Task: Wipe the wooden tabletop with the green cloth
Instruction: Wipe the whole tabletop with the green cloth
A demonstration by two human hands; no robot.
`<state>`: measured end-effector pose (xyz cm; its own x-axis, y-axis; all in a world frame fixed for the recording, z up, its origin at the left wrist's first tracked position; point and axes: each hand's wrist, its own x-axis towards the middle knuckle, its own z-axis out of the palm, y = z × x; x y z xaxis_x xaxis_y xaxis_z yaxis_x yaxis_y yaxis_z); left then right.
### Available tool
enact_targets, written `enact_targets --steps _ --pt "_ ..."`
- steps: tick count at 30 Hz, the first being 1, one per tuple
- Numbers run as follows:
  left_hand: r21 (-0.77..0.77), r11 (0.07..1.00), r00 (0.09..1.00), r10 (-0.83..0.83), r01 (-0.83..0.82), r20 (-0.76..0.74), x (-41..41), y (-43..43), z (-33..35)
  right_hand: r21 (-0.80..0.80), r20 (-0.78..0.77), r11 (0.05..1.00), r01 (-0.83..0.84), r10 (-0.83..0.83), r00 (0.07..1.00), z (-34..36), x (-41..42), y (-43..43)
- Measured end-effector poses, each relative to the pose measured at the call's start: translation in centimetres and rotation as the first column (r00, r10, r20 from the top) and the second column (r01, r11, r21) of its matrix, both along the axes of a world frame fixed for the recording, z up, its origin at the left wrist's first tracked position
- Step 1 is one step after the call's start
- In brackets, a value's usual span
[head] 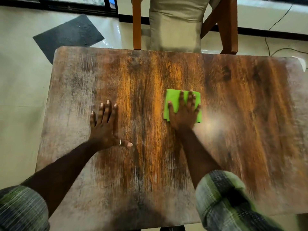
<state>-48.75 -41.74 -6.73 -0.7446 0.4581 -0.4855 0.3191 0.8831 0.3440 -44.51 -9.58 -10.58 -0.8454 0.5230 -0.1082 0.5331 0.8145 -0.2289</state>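
A folded green cloth (172,99) lies flat near the middle of the wooden tabletop (241,105). My right hand (184,113) presses down on the cloth with straight, spread fingers and covers most of its right half. My left hand (106,125) rests flat on the bare wood to the left of the cloth, fingers straight and thumb stretched out to the right, a ring on the thumb. The picture is blurred by motion.
A wooden chair (228,25) with a beige cushion (175,24) stands against the table's far edge. A dark mat (68,34) lies on the pale floor at the far left. A thin cable (273,40) runs across the floor at the far right.
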Motion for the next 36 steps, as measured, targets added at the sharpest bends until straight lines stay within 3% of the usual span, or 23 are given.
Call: enact_targets --steps 6,10,14,24,36 --pt "-0.006 1.0 1.0 0.008 -0.008 -0.014 0.0 0.0 0.0 -0.102 -0.061 0.978 -0.183 0.178 0.982 0.8 -2.4 -14.1" --pt "-0.004 1.0 1.0 0.015 -0.015 -0.026 -0.1 -0.2 -0.3 -0.102 -0.079 0.97 -0.221 0.213 0.974 0.8 -2.6 -17.2" --pt "0.001 1.0 1.0 0.018 -0.018 -0.01 -0.1 -0.1 0.1 -0.087 -0.08 0.97 -0.227 0.221 0.972 0.3 -2.0 -13.2" --pt "0.004 1.0 0.999 0.02 -0.02 0.046 -0.1 0.2 0.7 0.009 -0.002 0.999 0.042 -0.042 0.999 0.2 4.5 8.7" --pt "0.015 1.0 0.998 0.022 -0.023 0.058 -0.1 0.4 0.9 0.001 0.034 1.0 -0.03 0.03 0.999 0.4 2.8 11.5"
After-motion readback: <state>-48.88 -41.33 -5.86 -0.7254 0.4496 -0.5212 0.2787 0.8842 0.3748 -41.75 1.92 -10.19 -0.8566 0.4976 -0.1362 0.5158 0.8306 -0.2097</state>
